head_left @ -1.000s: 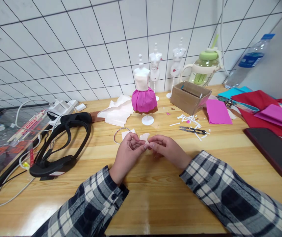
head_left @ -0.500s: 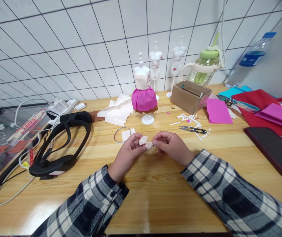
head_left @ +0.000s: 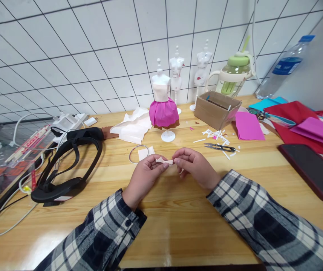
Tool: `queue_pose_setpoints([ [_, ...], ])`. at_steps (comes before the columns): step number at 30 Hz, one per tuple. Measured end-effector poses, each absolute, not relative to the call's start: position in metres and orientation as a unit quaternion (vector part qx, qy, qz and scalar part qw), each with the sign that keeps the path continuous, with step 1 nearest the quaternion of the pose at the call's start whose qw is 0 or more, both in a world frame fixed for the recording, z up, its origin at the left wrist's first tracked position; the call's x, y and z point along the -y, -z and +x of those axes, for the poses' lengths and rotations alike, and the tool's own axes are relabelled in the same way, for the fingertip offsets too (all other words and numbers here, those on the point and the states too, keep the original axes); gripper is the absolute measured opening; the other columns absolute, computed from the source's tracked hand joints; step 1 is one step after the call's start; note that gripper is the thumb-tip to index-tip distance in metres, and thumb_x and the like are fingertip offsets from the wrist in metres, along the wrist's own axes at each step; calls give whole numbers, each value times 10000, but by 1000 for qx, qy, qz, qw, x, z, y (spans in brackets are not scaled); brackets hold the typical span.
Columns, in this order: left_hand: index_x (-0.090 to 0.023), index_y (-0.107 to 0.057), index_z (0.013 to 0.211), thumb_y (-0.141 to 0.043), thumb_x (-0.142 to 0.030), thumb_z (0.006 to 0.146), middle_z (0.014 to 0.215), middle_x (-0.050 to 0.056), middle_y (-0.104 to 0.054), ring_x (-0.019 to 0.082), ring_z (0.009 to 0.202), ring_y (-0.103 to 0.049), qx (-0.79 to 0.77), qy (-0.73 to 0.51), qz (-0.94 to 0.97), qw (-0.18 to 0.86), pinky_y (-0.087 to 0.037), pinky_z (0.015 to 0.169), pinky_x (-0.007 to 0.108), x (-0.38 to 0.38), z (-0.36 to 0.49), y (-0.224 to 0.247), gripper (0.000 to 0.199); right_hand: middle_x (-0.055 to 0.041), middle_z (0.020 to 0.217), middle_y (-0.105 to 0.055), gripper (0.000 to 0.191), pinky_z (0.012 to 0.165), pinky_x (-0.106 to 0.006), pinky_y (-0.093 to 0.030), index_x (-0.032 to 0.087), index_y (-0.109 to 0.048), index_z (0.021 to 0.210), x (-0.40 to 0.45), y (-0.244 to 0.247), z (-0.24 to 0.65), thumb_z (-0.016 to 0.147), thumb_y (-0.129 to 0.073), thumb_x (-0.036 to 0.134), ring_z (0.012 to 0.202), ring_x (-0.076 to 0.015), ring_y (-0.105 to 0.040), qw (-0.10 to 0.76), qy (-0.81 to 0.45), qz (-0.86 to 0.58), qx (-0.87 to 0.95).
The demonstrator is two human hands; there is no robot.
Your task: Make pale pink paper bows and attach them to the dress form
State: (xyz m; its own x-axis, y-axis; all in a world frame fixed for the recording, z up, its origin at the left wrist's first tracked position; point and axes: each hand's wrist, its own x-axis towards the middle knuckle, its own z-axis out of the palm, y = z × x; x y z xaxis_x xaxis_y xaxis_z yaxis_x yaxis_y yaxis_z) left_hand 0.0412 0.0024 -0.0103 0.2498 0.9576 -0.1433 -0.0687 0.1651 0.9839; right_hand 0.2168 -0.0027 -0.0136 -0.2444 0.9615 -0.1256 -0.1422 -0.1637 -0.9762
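A small cream paper piece (head_left: 164, 161), narrow and pleated-looking, lies between my hands. My left hand (head_left: 147, 173) pinches it between thumb and fingers. My right hand (head_left: 192, 165) has thumb and index finger pressed together at the piece's right end. Behind them stands a white mannequin (head_left: 161, 81) on a round base, with a cream top and a pleated magenta skirt (head_left: 164, 112) over a brown layer. A thin ring (head_left: 132, 154) and a cream paper square (head_left: 144, 153) lie just beyond my left hand.
Snips (head_left: 219, 147) and white scraps (head_left: 220, 135) lie beyond my right hand, near a cardboard box (head_left: 217, 110). A black headset (head_left: 65, 169) is at left. A phone (head_left: 314, 173) and coloured sheets (head_left: 250, 126) sit at right. Crumpled cream paper (head_left: 133, 126) lies behind.
The cream paper piece has turned from a fanned shape to a narrower, flatter-looking strip. My hands stay close together with little movement, and the view has shifted slightly.
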Motion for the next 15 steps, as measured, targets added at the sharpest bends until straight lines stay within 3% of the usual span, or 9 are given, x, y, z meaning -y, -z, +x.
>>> queue_pose_setpoints([
  [8, -148, -653, 863, -790, -314, 705, 794, 20, -670, 132, 723, -598, -452, -360, 536, 615, -445, 683, 237, 0, 43, 7, 266, 27, 713, -621, 304, 413, -188, -427, 171, -579, 866, 0, 15, 218, 693, -739, 364, 495, -63, -491, 432, -626, -440, 477],
  [15, -127, -647, 905, -717, -376, 768, 811, 30, -651, 148, 738, -558, -447, -322, 565, 614, -418, 700, 256, 0, 40, 6, 293, 40, 632, -614, 267, 405, -191, -413, 171, -588, 816, -2, 14, 220, 689, -734, 354, 452, -70, -515, 428, -611, -454, 487],
])
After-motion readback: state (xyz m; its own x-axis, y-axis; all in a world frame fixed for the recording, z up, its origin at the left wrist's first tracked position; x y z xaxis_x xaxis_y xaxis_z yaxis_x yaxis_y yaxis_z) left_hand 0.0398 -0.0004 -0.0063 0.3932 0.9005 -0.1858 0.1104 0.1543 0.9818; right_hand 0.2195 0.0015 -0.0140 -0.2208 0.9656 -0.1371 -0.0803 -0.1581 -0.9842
